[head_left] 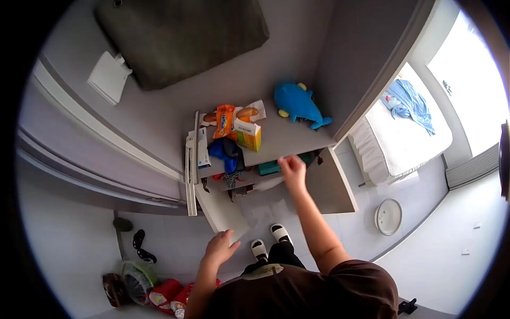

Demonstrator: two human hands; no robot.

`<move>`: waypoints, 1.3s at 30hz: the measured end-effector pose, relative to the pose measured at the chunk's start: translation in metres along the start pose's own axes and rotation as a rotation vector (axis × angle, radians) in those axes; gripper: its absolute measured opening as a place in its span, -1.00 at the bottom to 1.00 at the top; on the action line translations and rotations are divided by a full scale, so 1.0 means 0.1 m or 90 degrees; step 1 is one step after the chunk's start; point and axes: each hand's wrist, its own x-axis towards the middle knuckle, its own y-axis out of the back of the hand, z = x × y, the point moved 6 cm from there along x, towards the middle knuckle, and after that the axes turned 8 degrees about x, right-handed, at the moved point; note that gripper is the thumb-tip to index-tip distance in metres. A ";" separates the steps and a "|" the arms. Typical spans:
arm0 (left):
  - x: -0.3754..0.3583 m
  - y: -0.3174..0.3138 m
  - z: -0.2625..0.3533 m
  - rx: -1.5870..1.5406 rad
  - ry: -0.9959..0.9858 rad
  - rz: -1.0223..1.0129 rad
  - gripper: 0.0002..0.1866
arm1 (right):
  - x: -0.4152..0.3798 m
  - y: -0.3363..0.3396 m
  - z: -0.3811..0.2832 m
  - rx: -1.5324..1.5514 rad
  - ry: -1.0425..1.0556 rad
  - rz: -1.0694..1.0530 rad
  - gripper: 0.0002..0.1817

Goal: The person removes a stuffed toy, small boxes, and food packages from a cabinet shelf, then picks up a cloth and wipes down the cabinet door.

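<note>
My right hand (293, 171) is raised over the front edge of the cabinet shelf (276, 141), its fingers curled together in a pinch; what they hold, if anything, I cannot tell. Behind it a teal box (269, 168) shows in the compartment below. Lower down, my left hand (219, 248) is open, fingers stretched out, close to the end of the open left cabinet door (220, 212). On the shelf lie an orange packet (225, 121), a yellow-green carton (248, 135) and a blue plush toy (300, 104). Blue and dark cloth (226, 153) spills over the shelf's left part.
The right cabinet door (334, 186) stands open. A white basin (388, 217) rests on the floor to the right, near a bed (385, 138) with blue cloth. Red bags (166, 293) and a green bin (139, 279) are at lower left. White slippers (280, 232) are on my feet.
</note>
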 end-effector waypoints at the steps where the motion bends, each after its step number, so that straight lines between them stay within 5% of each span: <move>1: 0.09 -0.04 -0.07 -0.025 0.012 -0.034 -0.34 | 0.06 -0.02 -0.10 0.001 0.007 -0.003 -0.79; 5: 0.03 0.25 0.05 -0.076 0.032 -0.052 -0.37 | 0.93 0.36 -0.96 -0.351 0.273 0.092 -0.32; 6: 0.08 0.28 0.09 -0.055 0.023 -0.015 -0.37 | 1.06 0.39 -0.93 -0.349 0.285 0.085 -0.32; 8: 0.10 0.43 0.21 -0.041 0.042 0.030 -0.37 | 1.34 0.23 -0.75 -0.602 0.313 0.030 -0.01; 12: 0.05 0.55 0.48 -0.032 0.077 0.106 -0.40 | 1.52 0.16 -0.58 -0.619 0.276 -0.116 0.02; 19: 0.00 0.46 0.55 -0.094 0.003 0.196 -0.45 | 1.23 0.63 -1.36 -0.062 0.321 -0.033 -0.20; 21: -0.02 0.62 0.62 -0.119 -0.004 0.200 -0.44 | 1.04 0.73 -1.63 0.268 0.168 -0.095 -0.24; 25: -0.10 1.22 1.10 -0.321 -0.098 0.254 -0.38 | 0.65 0.60 -1.68 0.599 -0.124 -0.243 -0.38; 32: -0.13 2.06 1.77 -0.506 -0.337 0.451 -0.30 | -0.23 0.15 -1.65 0.718 -0.441 -0.393 -0.43; 34: -0.25 2.27 1.92 -0.646 -0.447 0.489 -0.26 | -0.39 0.06 -1.75 0.900 -0.558 -0.551 -0.37; 39: -0.39 2.47 1.97 -0.720 -0.505 0.519 -0.18 | -0.47 0.09 -1.71 0.896 -0.589 -0.569 -0.36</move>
